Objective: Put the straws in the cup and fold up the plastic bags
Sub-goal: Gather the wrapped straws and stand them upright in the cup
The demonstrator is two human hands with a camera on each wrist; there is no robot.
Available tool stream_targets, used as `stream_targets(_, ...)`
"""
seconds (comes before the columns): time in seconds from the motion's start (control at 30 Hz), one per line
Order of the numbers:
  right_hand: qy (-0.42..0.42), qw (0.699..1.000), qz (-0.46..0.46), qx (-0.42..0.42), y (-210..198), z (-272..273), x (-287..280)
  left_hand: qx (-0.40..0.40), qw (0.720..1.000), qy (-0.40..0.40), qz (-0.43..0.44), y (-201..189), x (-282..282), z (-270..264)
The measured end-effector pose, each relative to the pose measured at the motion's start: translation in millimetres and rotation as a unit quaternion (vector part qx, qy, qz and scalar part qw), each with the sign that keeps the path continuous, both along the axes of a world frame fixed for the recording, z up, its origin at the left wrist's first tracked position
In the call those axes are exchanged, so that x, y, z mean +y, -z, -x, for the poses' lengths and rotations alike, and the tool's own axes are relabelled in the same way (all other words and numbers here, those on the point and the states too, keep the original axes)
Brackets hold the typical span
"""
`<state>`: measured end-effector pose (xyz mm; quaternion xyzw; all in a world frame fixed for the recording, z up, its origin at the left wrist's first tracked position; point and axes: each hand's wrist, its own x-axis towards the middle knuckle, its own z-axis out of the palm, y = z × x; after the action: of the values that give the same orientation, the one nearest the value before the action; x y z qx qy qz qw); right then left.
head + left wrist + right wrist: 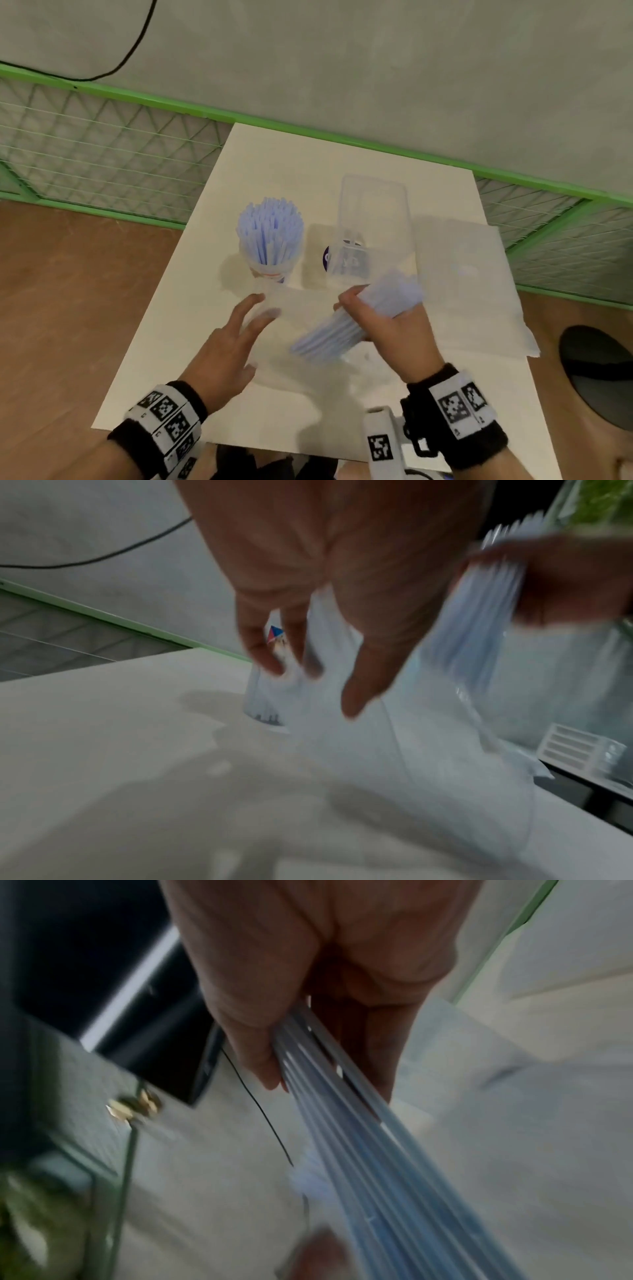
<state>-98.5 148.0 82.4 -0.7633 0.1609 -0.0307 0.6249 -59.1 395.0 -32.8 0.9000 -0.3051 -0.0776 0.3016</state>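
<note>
A clear cup (274, 269) stands packed with upright pale blue straws (270, 226) at the table's left middle. My right hand (380, 322) grips another bundle of blue straws (325, 337) slantwise above the table; the right wrist view shows my right hand (308, 1042) with fingers and thumb curled round that bundle (377, 1164). A thin clear plastic bag (301, 305) hangs round the bundle's lower end and trails down to the table as a clear sheet (428, 764). My left hand (236, 339) is beside it, fingers (359, 691) straight and spread, touching the bag's edge. The cup (263, 704) shows blurred behind them.
A tall clear plastic pack (373, 219) stands behind my right hand, by a dark round label (327, 257). A flat clear bag (459, 267) lies at the right of the white table (342, 161). A green wire fence (102, 154) runs behind. A black stool (599, 370) stands at right.
</note>
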Motion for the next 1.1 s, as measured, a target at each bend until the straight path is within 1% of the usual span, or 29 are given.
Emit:
stream_targets(0.03,0.013,0.999,-0.017,-0.038,-18,0,-4,-0.010,1.000,-0.002,0.021,1,1,0)
stream_targets(0.1,0.046,0.992,-0.033,-0.115,-48,-1,-14,-0.039,0.999,0.019,0.027,1,1,-2)
stream_targets(0.17,0.071,0.982,-0.028,-0.170,-59,-3,-24,-0.111,0.992,0.059,-0.014,7,-2,-6)
stream_targets(0.23,0.094,0.980,0.011,-0.177,-49,-6,-31,-0.150,0.981,0.096,-0.080,17,-4,-5)
stream_targets(0.27,0.108,0.980,0.033,-0.164,-35,-9,-32,-0.163,0.974,0.103,-0.121,25,-5,-4)
stream_targets(0.33,0.126,0.983,0.086,-0.106,4,-12,-31,-0.153,0.959,0.104,-0.214,34,-10,1)
stream_targets(0.4,0.101,0.981,0.162,-0.016,43,-12,-24,-0.108,0.939,0.134,-0.298,31,-16,5)
stream_targets(0.43,0.080,0.979,0.187,0.026,60,-10,-20,-0.075,0.926,0.164,-0.333,28,-19,9)
stream_targets(0.5,0.057,0.975,0.200,0.076,85,-5,-14,-0.011,0.903,0.207,-0.375,22,-18,17)
stream_targets(0.53,0.058,0.974,0.199,0.085,94,-2,-13,-0.002,0.900,0.216,-0.378,20,-16,17)
stream_targets(0.57,0.060,0.973,0.203,0.087,101,0,-14,-0.022,0.900,0.218,-0.376,16,-14,16)
stream_targets(0.63,0.047,0.969,0.226,0.088,108,1,-19,-0.106,0.918,0.197,-0.329,14,-5,14)
stream_targets(0.67,0.036,0.968,0.233,0.090,108,1,-21,-0.139,0.936,0.155,-0.282,10,-2,14)
stream_targets(0.7,0.026,0.967,0.236,0.095,109,0,-23,-0.152,0.956,0.107,-0.228,7,-2,12)
stream_targets(0.73,0.019,0.965,0.242,0.099,110,0,-24,-0.148,0.971,0.057,-0.181,3,-5,9)
stream_targets(0.77,0.014,0.962,0.250,0.105,112,0,-24,-0.134,0.980,0.017,-0.147,-3,-12,4)
stream_targets(0.8,0.012,0.960,0.257,0.110,114,-1,-24,-0.117,0.984,-0.012,-0.135,-9,-21,-2)
stream_targets(0.87,0.006,0.955,0.271,0.117,116,-3,-24,-0.073,0.983,-0.008,-0.171,-2,-37,-10)
stream_targets(0.9,-0.001,0.951,0.285,0.120,116,-4,-24,-0.052,0.980,0.004,-0.192,10,-43,-14)
stream_targets(0.93,-0.006,0.948,0.294,0.125,115,-5,-25,-0.008,0.977,0.017,-0.212,20,-47,-17)
stream_targets(0.97,-0.006,0.948,0.293,0.126,114,-7,-26,0.025,0.977,0.023,-0.213,33,-50,-19)
stream_targets(1.03,0.001,0.955,0.270,0.125,108,-10,-30,0.096,0.967,0.035,-0.232,48,-53,-18)
stream_targets(1.1,0.034,0.964,0.243,0.105,95,-10,-37,0.142,0.960,0.032,-0.238,45,-55,-14)
